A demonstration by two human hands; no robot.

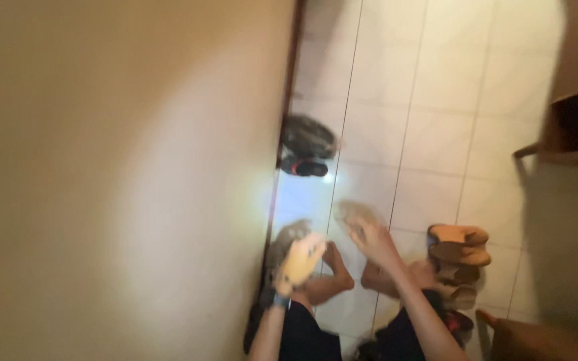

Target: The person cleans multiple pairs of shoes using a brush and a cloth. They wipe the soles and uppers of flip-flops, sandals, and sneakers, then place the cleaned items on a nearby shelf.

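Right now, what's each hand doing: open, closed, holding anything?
Left hand: closed on a blurred grey shoe.
Right hand: on another blurred shoe; grip cannot be told.

Shoes [458,244] right of right hand [369,235]

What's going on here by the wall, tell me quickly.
A person looks down at their own bare feet on a white tiled floor next to a beige wall. The left hand grips a blurred greyish shoe, and the right hand seems to grip another. Tan shoes sit to the right, and a dark pair lies farther along the wall.
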